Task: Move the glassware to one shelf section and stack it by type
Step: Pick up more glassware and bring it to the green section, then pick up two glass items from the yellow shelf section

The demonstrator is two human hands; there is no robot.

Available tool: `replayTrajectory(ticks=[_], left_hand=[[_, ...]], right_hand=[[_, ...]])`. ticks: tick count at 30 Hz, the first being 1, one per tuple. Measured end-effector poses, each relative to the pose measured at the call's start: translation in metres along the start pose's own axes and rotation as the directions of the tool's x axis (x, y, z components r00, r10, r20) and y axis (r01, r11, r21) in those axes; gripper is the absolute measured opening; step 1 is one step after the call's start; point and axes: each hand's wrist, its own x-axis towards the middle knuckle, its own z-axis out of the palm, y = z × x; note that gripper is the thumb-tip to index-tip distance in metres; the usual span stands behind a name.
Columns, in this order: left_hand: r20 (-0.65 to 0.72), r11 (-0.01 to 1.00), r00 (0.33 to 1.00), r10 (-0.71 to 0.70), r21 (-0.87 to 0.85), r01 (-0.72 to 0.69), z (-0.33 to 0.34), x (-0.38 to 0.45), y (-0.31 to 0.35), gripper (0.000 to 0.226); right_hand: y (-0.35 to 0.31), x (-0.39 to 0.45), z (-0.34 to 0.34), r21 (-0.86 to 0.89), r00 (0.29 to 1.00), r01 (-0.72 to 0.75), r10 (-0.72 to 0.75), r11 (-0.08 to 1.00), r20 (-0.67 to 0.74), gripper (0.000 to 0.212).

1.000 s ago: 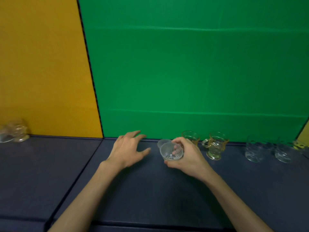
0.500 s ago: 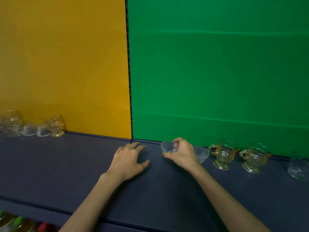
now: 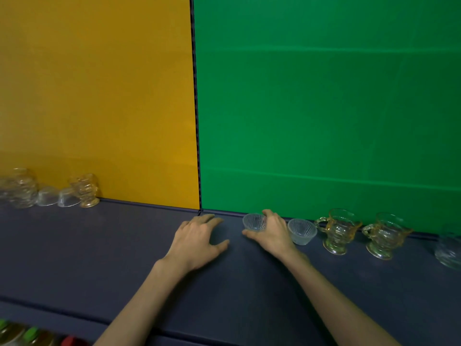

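We see our right hand [image 3: 273,233] curled around a small ribbed glass bowl [image 3: 254,222], thumb low at the front and fingers over the far rim, the bowl tipped so its mouth faces us; whether its base rests on the shelf we cannot tell. Just to the right of that hand stands a second ribbed bowl [image 3: 302,231], upright, its left edge partly covered by our knuckles. Beyond it, well apart from each other, two amber-tinted mugs [image 3: 337,231] [image 3: 385,235] with handles stand upright near the back wall. At the far right edge a clear glass [image 3: 449,250] is cut off by the frame and blurred. Our left hand [image 3: 199,242] lies flat on the shelf with fingers spread and relaxed, grasping nothing, just left of the held bowl with a bare gap between them. Far to the left, against the yellow panel [image 3: 99,96], sits a cluster of glassware [image 3: 50,191]: an amber footed mug, two small bowls turned upside down and more stacked pieces that smear together and run off the frame. The shelf [image 3: 99,245] is covered in dark blue-grey padding with a seam near its front edge. Behind it a dark vertical strip divides the yellow panel from the green panel [image 3: 324,108]. At the bottom left, green and red bottle caps [image 3: 30,333] show below the shelf, mostly cut off.
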Motion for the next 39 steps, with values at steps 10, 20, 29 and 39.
replayTrajectory(ticks=[10, 20, 29, 39], left_hand=[[-0.082, 0.989, 0.985, -0.149, 0.011, 0.15, -0.01, -0.02, 0.006, 0.068], [-0.125, 0.945, 0.95, -0.286, 0.125, 0.301, -0.032, -0.082, 0.02, 0.07], [-0.161, 0.897, 0.906, -0.392, 0.15, 0.415, -0.067, -0.15, -0.026, 0.068], [-0.138, 0.846, 0.867, -0.479, 0.19, 0.498, -0.104, -0.251, -0.15, 0.071]], right_hand=[[-0.021, -0.046, -0.031, -0.237, 0.9, 0.416, -0.435, 0.878, -0.03, 0.054], [-0.038, -0.083, -0.024, -0.127, 0.779, 0.626, -0.611, 0.769, 0.139, 0.045], [-0.095, -0.114, 0.025, -0.114, 0.707, 0.704, -0.679, 0.701, 0.198, 0.045], [-0.223, -0.176, 0.12, -0.09, 0.65, 0.755, -0.724, 0.649, 0.23, 0.043]])
